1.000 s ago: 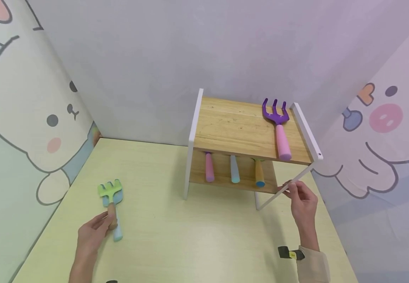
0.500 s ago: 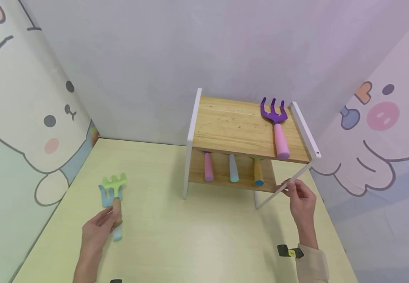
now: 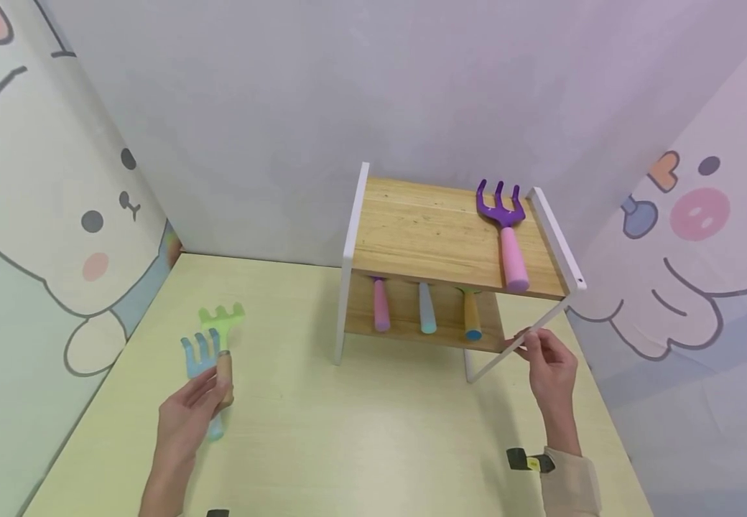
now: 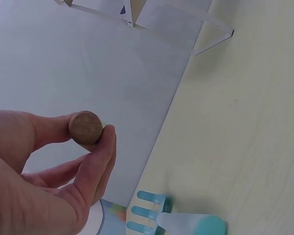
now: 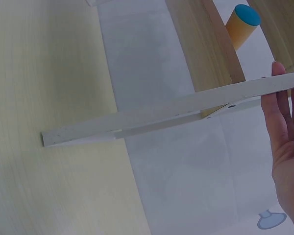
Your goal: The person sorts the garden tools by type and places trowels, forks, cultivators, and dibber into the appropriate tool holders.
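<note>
My left hand (image 3: 186,416) pinches the wooden handle of a small green hand rake (image 3: 224,368), raised above the table. In the left wrist view, the round handle end (image 4: 85,128) sits between thumb and fingers. Below it lies a light blue hand rake (image 3: 196,368), partly hidden by the hand. My right hand (image 3: 553,370) holds the white side frame of a two-tier wooden shelf (image 3: 419,230). The right wrist view shows the fingers (image 5: 268,115) around the white frame bar (image 5: 161,110).
On the top tier, to the right, lies a purple hand fork with a pink handle (image 3: 513,258). A pink handle (image 3: 382,305), a light blue handle (image 3: 428,309) and an orange handle (image 3: 472,316) poke from the lower tier. Walls with cartoon animals surround the table (image 3: 348,445).
The green rake has risen off the blue one and shifted right in my left hand, exposing the blue tines. My right hand stays on the shelf frame.
</note>
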`<state>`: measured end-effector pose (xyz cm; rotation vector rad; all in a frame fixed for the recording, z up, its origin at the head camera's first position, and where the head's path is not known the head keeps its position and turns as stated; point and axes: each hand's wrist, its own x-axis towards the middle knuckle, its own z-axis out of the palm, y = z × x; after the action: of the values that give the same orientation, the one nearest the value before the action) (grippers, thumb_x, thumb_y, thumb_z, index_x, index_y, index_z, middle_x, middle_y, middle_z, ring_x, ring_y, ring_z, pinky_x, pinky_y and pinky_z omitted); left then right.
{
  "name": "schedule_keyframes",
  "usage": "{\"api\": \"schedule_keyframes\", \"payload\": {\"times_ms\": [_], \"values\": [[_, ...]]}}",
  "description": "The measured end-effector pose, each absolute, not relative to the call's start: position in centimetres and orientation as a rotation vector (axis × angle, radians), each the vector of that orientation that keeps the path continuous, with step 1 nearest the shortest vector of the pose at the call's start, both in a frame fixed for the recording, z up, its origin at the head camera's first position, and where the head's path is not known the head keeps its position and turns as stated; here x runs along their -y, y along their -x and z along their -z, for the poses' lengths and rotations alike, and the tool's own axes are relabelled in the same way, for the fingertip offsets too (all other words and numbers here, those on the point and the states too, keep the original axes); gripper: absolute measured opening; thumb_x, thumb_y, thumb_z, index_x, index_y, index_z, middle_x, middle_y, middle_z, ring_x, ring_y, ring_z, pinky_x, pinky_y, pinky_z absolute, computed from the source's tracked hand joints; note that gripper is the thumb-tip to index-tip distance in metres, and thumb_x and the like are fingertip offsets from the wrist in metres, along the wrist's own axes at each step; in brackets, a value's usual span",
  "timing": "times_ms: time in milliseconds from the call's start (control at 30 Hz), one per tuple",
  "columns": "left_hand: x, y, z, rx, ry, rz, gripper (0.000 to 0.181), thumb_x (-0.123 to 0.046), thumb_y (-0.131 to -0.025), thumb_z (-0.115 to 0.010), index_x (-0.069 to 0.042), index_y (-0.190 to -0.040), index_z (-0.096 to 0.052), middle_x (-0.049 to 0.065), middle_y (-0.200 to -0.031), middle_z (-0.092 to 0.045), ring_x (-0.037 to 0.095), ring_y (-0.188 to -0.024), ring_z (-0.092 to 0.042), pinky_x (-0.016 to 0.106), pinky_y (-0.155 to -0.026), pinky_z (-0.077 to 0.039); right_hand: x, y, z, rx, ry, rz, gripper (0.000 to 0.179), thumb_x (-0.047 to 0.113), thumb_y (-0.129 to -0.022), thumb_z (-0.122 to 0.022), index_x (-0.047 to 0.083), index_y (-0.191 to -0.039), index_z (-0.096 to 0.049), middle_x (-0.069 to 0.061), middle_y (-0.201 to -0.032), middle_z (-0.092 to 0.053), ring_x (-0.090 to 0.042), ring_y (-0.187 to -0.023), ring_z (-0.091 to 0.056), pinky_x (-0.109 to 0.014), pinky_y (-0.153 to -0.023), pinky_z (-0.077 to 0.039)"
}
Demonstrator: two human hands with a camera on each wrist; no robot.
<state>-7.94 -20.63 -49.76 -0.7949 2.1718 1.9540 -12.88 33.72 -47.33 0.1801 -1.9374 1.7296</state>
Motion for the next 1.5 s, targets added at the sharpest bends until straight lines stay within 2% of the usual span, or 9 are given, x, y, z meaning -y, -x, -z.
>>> {"api": "schedule_keyframes", "payload": {"times_ms": [67, 233, 400, 500, 800, 1000, 1500], "values": [[20.5, 7.9, 49.5, -2.184, 0.78, -1.957, 0.068, -0.038, -0.097, -0.073, -0.005, -0.151, -0.048, 0.003, -0.136, -0.063, -0.012, -0.093, -0.063, 0.012, -0.083, -0.054, -33.8, 12.9, 47.4, 1.939, -0.174, -1.724, 0.015, -0.008, -0.102, -0.054, -0.022, -0.104, -0.059, 0.0, -0.089, -0.072, -0.01, -0.082, -0.075, -0.025, -0.078, -0.059], [20.2, 7.8, 48.7, -2.216, 0.719, -1.969, 0.07, -0.041, -0.096, -0.072, -0.005, -0.152, -0.047, 0.001, -0.138, -0.061, -0.013, -0.096, -0.062, 0.01, -0.085, -0.052, -33.8, 12.9, 47.4, 1.926, -0.172, -1.733, 0.016, -0.007, -0.103, -0.054, -0.023, -0.103, -0.059, -0.001, -0.089, -0.072, -0.011, -0.082, -0.075, -0.025, -0.078, -0.06], [19.7, 7.8, 47.9, -2.193, 0.656, -2.078, 0.069, -0.035, -0.096, -0.074, -0.002, -0.151, -0.047, -0.021, -0.114, -0.065, -0.012, -0.099, -0.063, 0.01, -0.086, -0.052, -33.7, 12.8, 47.3, 1.929, -0.182, -1.728, 0.017, -0.007, -0.103, -0.055, -0.023, -0.104, -0.06, 0.0, -0.09, -0.072, -0.011, -0.082, -0.076, -0.026, -0.078, -0.06], [19.3, 7.7, 47.3, -2.203, 0.607, -2.135, 0.066, -0.029, -0.097, -0.075, 0.001, -0.149, -0.048, -0.027, -0.106, -0.065, -0.01, -0.1, -0.064, 0.011, -0.086, -0.053, -33.8, 12.8, 47.3, 1.943, -0.195, -1.716, 0.016, -0.007, -0.103, -0.054, -0.022, -0.105, -0.06, 0.0, -0.091, -0.072, -0.01, -0.084, -0.076, -0.025, -0.078, -0.059], [18.3, 7.6, 45.8, -2.23, 0.492, -2.233, 0.059, -0.019, -0.096, -0.076, 0.005, -0.144, -0.052, -0.02, -0.109, -0.069, -0.006, -0.103, -0.066, 0.012, -0.085, -0.054, -33.7, 12.7, 47.2, 1.952, -0.187, -1.726, 0.017, -0.007, -0.103, -0.054, -0.023, -0.106, -0.058, 0.001, -0.092, -0.072, -0.01, -0.085, -0.076, -0.025, -0.079, -0.059], [17.8, 7.5, 44.7, -2.278, 0.461, -2.203, 0.058, -0.02, -0.096, -0.076, 0.003, -0.144, -0.053, -0.02, -0.113, -0.068, -0.006, -0.105, -0.065, 0.012, -0.086, -0.053, -33.6, 12.7, 47.0, 1.924, -0.196, -1.756, 0.015, -0.008, -0.103, -0.053, -0.022, -0.105, -0.06, -0.001, -0.092, -0.072, -0.01, -0.085, -0.076, -0.025, -0.079, -0.058], [16.3, 6.8, 41.6, -2.344, 0.269, -2.279, 0.049, -0.009, -0.096, -0.074, 0.002, -0.141, -0.058, -0.009, -0.123, -0.068, 0.004, -0.11, -0.065, 0.013, -0.089, -0.053, -33.7, 12.8, 47.2, 1.921, -0.197, -1.759, 0.016, -0.009, -0.103, -0.053, -0.023, -0.105, -0.059, -0.001, -0.092, -0.072, -0.01, -0.085, -0.076, -0.025, -0.079, -0.058]]}}
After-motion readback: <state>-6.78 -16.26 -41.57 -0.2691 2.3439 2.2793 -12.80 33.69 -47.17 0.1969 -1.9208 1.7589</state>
